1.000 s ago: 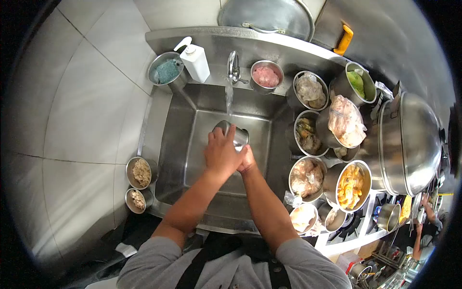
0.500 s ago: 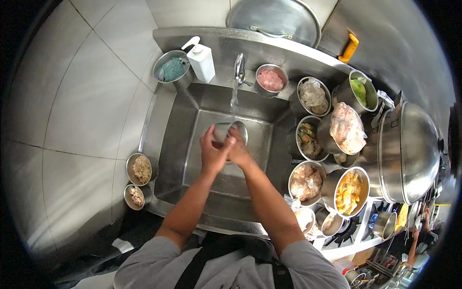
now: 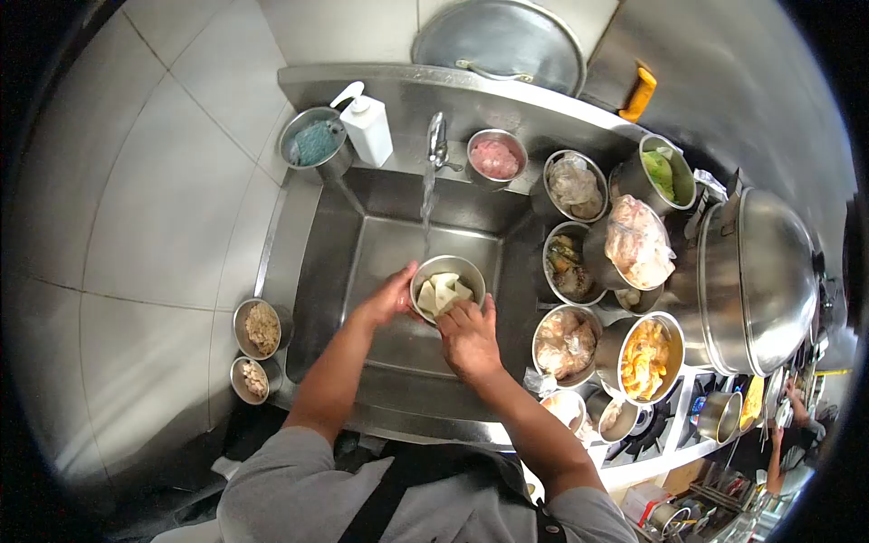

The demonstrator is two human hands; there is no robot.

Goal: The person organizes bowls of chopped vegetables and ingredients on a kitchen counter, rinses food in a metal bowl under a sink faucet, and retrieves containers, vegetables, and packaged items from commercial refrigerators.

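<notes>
A round metal container (image 3: 450,261) is tilted toward me over the sink, showing several pale, cut pieces (image 3: 442,292) inside. My left hand (image 3: 392,295) grips its left side, fingers passing underneath. At the near right rim, my right hand (image 3: 469,337) is closed, with its fingers curled over the edge against the pieces and its fingertips hidden. Water runs from the faucet (image 3: 437,140) in a stream just behind the container's left rim. Below both hands lies the wet metal sink (image 3: 389,348).
Metal containers of food crowd the right side, including orange pieces (image 3: 647,360) and bagged meat (image 3: 638,242). A large domed pot (image 3: 774,281) stands beyond them. A soap bottle (image 3: 368,131) and a tub with a scrubber (image 3: 315,142) sit back left. Another person's arm (image 3: 777,462) shows far right.
The container has moved down toward me, out from beneath the faucet, and its opening now faces me with the pale pieces showing. My right hand has shifted to its near right rim.
</notes>
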